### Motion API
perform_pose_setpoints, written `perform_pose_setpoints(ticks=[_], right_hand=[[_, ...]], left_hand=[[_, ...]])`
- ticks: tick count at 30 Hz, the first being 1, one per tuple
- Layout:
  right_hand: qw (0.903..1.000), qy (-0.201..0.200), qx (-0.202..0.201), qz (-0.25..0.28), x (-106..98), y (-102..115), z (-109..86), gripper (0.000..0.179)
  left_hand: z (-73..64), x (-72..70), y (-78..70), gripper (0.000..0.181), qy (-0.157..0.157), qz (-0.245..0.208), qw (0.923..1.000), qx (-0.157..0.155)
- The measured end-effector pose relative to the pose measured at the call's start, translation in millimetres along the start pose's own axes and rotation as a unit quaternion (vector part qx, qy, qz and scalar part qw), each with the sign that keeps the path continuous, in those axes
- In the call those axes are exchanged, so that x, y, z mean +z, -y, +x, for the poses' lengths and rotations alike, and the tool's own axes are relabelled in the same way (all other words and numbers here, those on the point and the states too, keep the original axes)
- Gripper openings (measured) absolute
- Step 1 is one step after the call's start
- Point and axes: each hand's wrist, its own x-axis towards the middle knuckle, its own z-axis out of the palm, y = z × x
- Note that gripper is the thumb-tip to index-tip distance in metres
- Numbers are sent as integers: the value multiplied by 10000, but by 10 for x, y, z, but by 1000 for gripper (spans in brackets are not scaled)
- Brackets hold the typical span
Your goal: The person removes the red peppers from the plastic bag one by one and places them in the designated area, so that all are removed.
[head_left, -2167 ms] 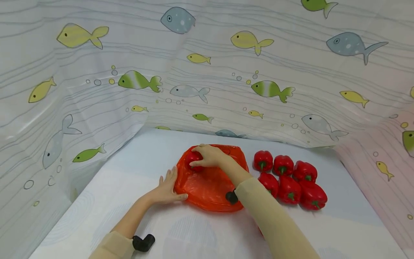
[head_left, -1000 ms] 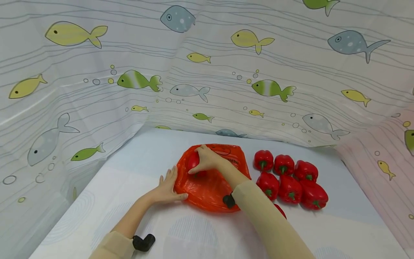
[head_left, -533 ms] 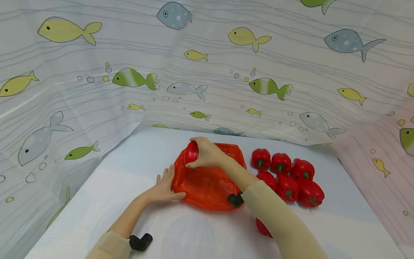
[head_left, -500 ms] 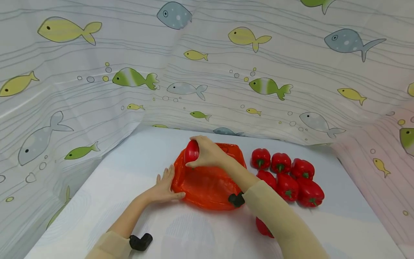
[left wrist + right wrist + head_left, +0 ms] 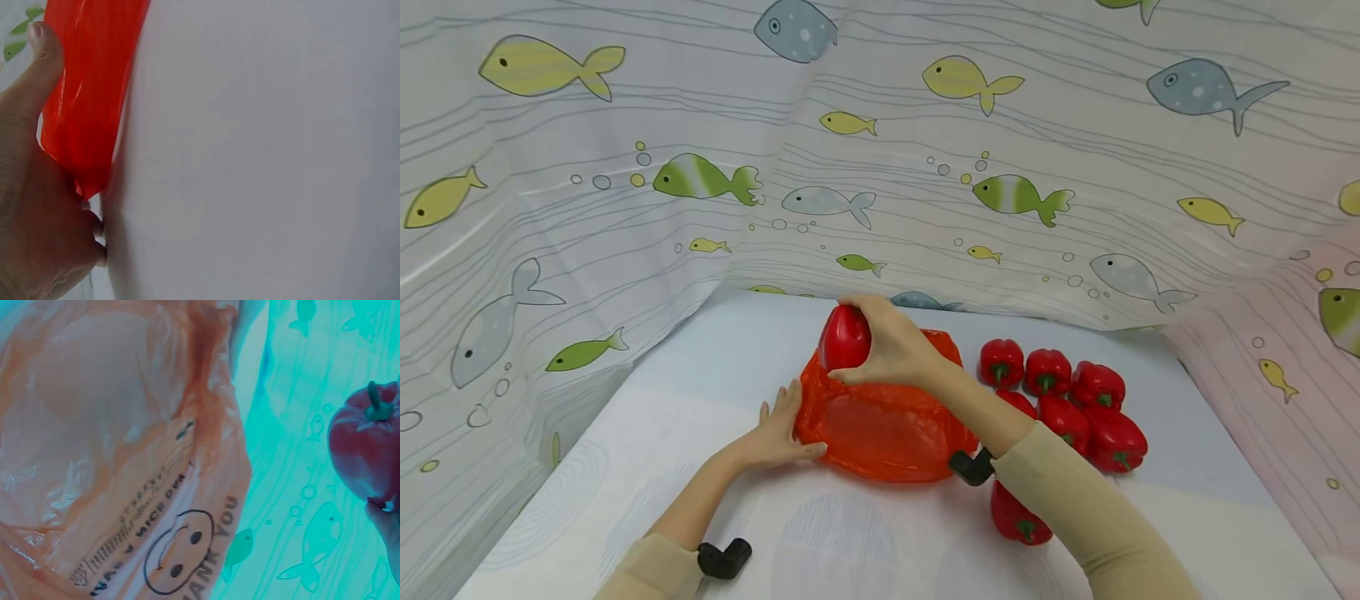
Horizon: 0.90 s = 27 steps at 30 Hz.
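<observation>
My right hand (image 5: pixel 902 346) grips a red bell pepper (image 5: pixel 844 337), holding it raised over the far left part of an orange-red plastic bag (image 5: pixel 880 433). The right wrist view catches this bell pepper (image 5: pixel 359 447) at its right edge, green stem showing, with a fingertip against it. Spread along the bag's left edge is my left hand (image 5: pixel 775 437), fingers and thumb extended. Seen from the left wrist, the bag (image 5: pixel 94 81) lies against that hand (image 5: pixel 37 219), between thumb and fingers. Printed text and a smiley face (image 5: pixel 178 550) mark the bag.
Several red bell peppers (image 5: pixel 1048 372) stand grouped to the right of the bag. Another red pepper (image 5: pixel 1018 512) lies nearer, partly behind the right sleeve (image 5: pixel 1090 508). A fish-patterned sheet (image 5: pixel 895 167) hangs around the white table (image 5: pixel 700 367).
My right hand has lifted the bell pepper from inside the bag to above it. As the right arm shifted, the nearer pepper came into view. My left hand has stayed at the bag's edge.
</observation>
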Motion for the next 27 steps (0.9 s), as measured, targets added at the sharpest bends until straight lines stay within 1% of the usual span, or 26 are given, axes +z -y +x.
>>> perform_pose_setpoints(ticks=[5, 10, 18, 27], right_hand=[[9997, -145, -200, -13, -73, 79, -28, 87], [9993, -190, -318, -29, -92, 96, -61, 87], [9995, -211, -217, -67, -99, 86, -103, 88], [9994, -263, -211, -39, -133, 102, -112, 88]], left_hand=[[-11, -13, -2, 118, 58, -57, 10000, -50], [-19, -10, 0, 118, 54, -69, 10000, -33], [-11, 0, 9, 119, 75, -5, 10000, -26], [2, 0, 11, 119, 78, 11, 10000, -37]])
